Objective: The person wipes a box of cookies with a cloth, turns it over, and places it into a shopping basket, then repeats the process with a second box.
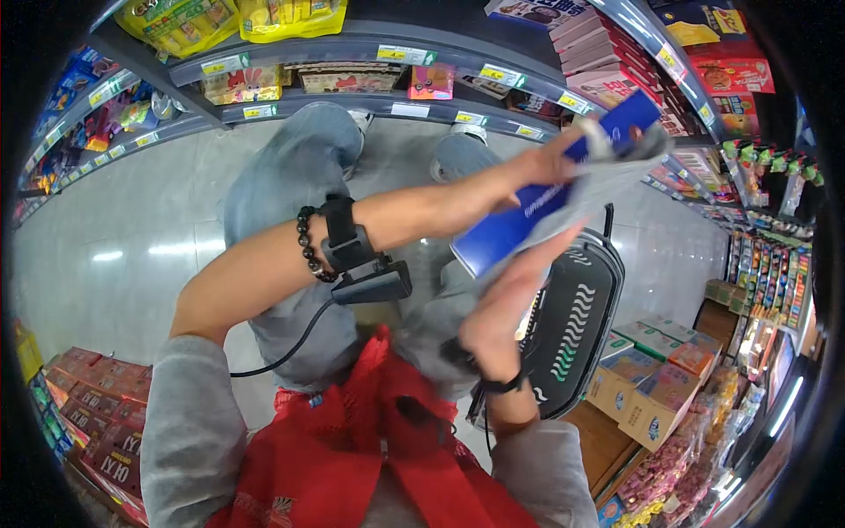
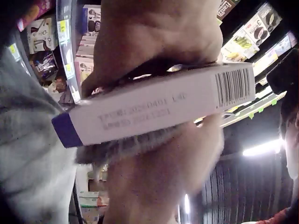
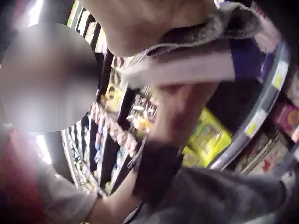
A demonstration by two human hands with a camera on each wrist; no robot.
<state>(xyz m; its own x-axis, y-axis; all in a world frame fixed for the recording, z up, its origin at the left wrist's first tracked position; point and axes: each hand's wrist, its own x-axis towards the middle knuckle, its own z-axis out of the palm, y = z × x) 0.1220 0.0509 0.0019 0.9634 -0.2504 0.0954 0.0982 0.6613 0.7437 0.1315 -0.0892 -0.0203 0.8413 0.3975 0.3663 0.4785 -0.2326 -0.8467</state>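
A flat blue box [image 1: 506, 238] is held tilted in front of the person, right of centre in the head view. The left hand [image 1: 544, 165] grips it from above near its upper part. A grey cloth [image 1: 616, 180] lies along the box's right side, with the right hand [image 1: 519, 286] holding it against the box. The left wrist view shows the box's white edge [image 2: 159, 109], printed with dates and a barcode. Below that edge hangs the cloth [image 2: 135, 147]. In the right wrist view the cloth [image 3: 201, 37] is bunched at the right hand, and its fingers are mostly hidden.
A black basket [image 1: 572, 326] with wavy slots stands beside the person's right leg. Shelves [image 1: 352, 101] of packaged snacks curve across the front. Cardboard cartons [image 1: 656, 378] stand at the right, and stacked red-brown boxes [image 1: 97, 405] at the left. A cable hangs from the left wrist camera [image 1: 374, 282].
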